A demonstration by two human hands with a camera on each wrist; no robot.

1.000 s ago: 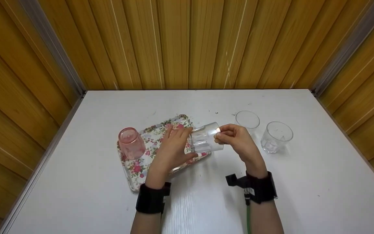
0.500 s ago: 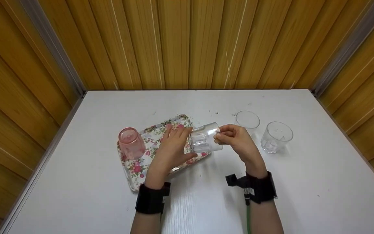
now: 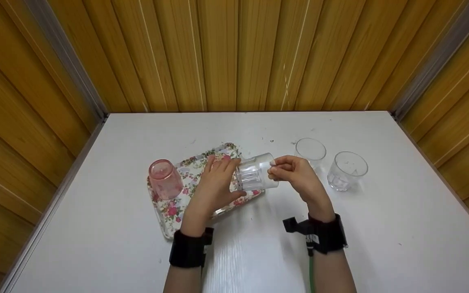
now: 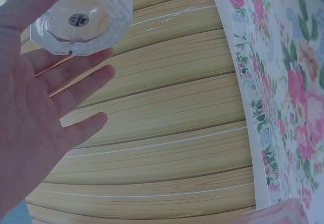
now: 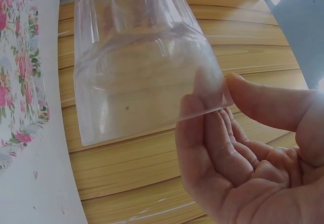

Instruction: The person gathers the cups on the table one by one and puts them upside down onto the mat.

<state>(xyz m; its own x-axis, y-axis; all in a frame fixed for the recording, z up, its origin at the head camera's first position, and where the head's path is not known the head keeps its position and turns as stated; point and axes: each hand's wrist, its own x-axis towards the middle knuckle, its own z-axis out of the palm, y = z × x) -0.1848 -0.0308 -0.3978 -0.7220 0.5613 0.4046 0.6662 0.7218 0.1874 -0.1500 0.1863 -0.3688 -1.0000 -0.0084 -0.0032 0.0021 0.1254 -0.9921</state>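
A clear drinking glass (image 3: 255, 174) lies sideways in the air between the hands, its base to the left and its mouth to the right. My right hand (image 3: 297, 175) pinches its rim, with the thumb outside and fingertips showing through the wall in the right wrist view. My left hand (image 3: 215, 185) holds the base end between thumb and index finger, over the tray. The other left fingers (image 4: 83, 90) are spread and nearly straight. In the left wrist view the faceted base (image 4: 76, 24) carries a small dark round sticker.
A floral tray (image 3: 185, 177) lies under the left hand. On its left side a pink glass (image 3: 165, 181) stands upside down. Two more clear glasses, a nearer one (image 3: 346, 171) and one behind the right hand (image 3: 310, 149), stand upright on the white table (image 3: 401, 195).
The held glass has shifted very slightly left with the hands. The light and the ridges seen through its wall have changed. The tray and the other glasses stay where they were.
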